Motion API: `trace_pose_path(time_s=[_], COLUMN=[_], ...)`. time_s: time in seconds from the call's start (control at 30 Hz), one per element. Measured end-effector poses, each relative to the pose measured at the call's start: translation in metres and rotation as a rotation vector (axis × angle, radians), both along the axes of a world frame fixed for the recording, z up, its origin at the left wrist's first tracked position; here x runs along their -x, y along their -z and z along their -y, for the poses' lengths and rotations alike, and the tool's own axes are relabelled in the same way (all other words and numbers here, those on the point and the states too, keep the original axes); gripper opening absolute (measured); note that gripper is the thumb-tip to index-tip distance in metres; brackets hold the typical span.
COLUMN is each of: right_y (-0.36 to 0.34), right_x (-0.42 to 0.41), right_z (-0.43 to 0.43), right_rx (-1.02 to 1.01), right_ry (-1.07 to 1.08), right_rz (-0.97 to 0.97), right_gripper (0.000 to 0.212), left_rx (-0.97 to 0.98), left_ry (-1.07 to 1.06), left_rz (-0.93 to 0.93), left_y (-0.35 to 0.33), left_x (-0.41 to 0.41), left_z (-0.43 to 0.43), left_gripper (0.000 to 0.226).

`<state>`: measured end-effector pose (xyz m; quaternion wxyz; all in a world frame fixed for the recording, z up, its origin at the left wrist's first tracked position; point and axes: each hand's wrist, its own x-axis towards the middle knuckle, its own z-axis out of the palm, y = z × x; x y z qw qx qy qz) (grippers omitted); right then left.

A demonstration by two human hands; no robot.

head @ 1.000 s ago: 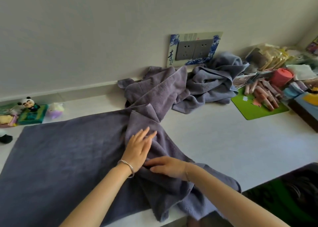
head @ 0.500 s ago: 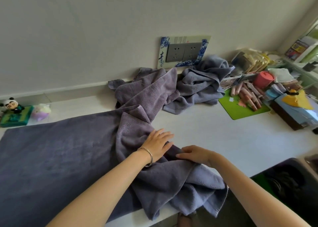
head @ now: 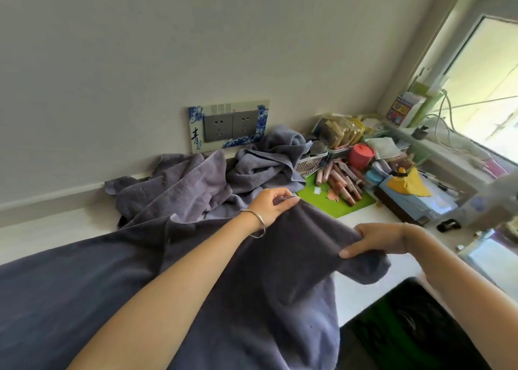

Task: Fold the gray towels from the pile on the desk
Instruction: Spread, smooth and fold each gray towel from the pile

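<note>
A large gray towel (head: 84, 294) lies spread over the white desk (head: 361, 291) at the left, and its right end is lifted off the surface. My left hand (head: 273, 208), with a bangle on the wrist, pinches the far part of that raised edge. My right hand (head: 378, 239) grips the near part of the same edge, and the cloth is stretched between the two hands. Behind them a pile of crumpled gray towels (head: 213, 184) sits against the wall under the socket plate (head: 228, 126).
A green mat (head: 350, 207) with several pink tubes, a red cup (head: 361, 156), baskets and papers crowd the desk's right back corner. A windowsill with cables runs along the right. A dark bin (head: 414, 330) stands below the desk's front edge.
Both hands went from pressing flat on the bunched towel to gripping its right edge and lifting it up and to the right. The view swung right, toward the window.
</note>
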<state>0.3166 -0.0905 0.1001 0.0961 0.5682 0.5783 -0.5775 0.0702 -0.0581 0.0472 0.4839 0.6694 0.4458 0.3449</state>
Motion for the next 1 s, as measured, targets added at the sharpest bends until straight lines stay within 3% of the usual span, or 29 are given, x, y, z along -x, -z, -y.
trace_pose_path(time_s=[0.2, 0.33, 0.4, 0.47, 0.57, 0.63, 0.8, 0.93, 1.0], right_y=[-0.028, -0.032, -0.023, 0.006, 0.076, 0.118, 0.187, 0.189, 0.183], right_x=[-0.110, -0.154, -0.167, -0.178, -0.189, -0.188, -0.184, -0.179, -0.178], right_z=[-0.072, -0.136, -0.170, -0.206, -0.251, -0.259, -0.239, -0.242, -0.249], right_rx=[-0.006, -0.068, -0.063, -0.165, -0.454, -0.578, -0.685, -0.820, -0.878], right_ry=[0.341, 0.338, 0.360, 0.456, 0.726, 0.798, 0.539, 0.515, 0.527], right_rz=[-0.363, -0.452, -0.480, -0.403, -0.264, -0.153, 0.105, 0.135, 0.131], right_gripper=[0.098, 0.088, 0.066, 0.042, 0.050, 0.041, 0.050, 0.042, 0.035], left_rx=[-0.053, -0.090, -0.116, -0.136, -0.097, -0.084, -0.103, -0.174, -0.199], left_ry=[-0.094, -0.221, -0.320, -0.429, -0.545, -0.549, -0.641, -0.591, -0.639], left_rz=[-0.029, -0.071, -0.159, -0.358, -0.574, -0.648, -0.922, -1.156, -1.150], left_y=[-0.023, -0.015, 0.003, 0.029, 0.068, 0.096, 0.164, 0.178, 0.171], left_x=[-0.075, -0.121, -0.140, -0.151, -0.156, -0.151, -0.134, -0.117, -0.111], left_z=[-0.068, -0.118, -0.145, -0.169, -0.182, -0.167, -0.108, -0.100, -0.110], left_gripper=[0.018, 0.020, 0.019, 0.017, 0.031, 0.045, 0.057, 0.057, 0.048])
